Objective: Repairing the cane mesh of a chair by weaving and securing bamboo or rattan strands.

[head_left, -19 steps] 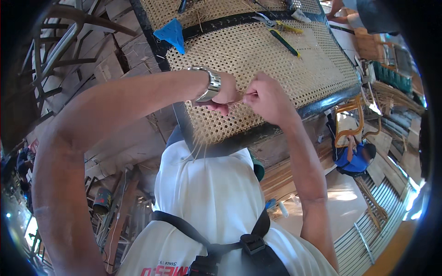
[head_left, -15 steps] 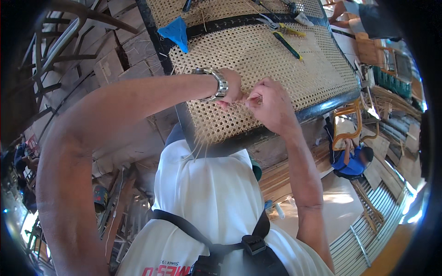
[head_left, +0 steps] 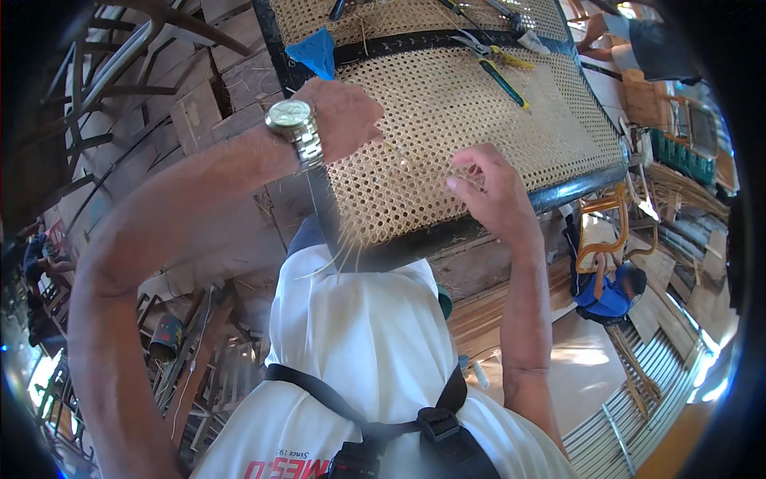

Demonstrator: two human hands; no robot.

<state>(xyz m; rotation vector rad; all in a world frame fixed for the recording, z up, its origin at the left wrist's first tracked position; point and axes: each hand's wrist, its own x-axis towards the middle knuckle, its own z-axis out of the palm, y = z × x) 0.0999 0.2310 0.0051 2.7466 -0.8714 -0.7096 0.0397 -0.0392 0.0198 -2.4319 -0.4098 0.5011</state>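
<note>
A woven cane panel (head_left: 399, 199) in a black frame (head_left: 479, 229) lies in front of me. Over its left edge, my left hand (head_left: 341, 118), with a metal watch (head_left: 292, 120) on the wrist, is closed with its back upward. What its fingers hold, perhaps a thin strand, is hidden. My right hand (head_left: 499, 191) hovers by the near part of the weave, thumb and forefinger apart and the other fingers curled. No held thing shows in it. Loose cane strands (head_left: 349, 247) stick out at the near left corner.
Farther up the panel lie a blue piece (head_left: 315, 54), pliers (head_left: 472, 44) and a tool with a green handle (head_left: 504, 85). Wooden chair frames (head_left: 120, 56) stand at the left. A person in blue (head_left: 610, 295) sits at the right, holding a chair frame (head_left: 604, 227).
My hands were together over the weave, pinching at one spot. My left hand has moved left and away toward the frame's edge; my right has drawn slightly right and its fingers have parted.
</note>
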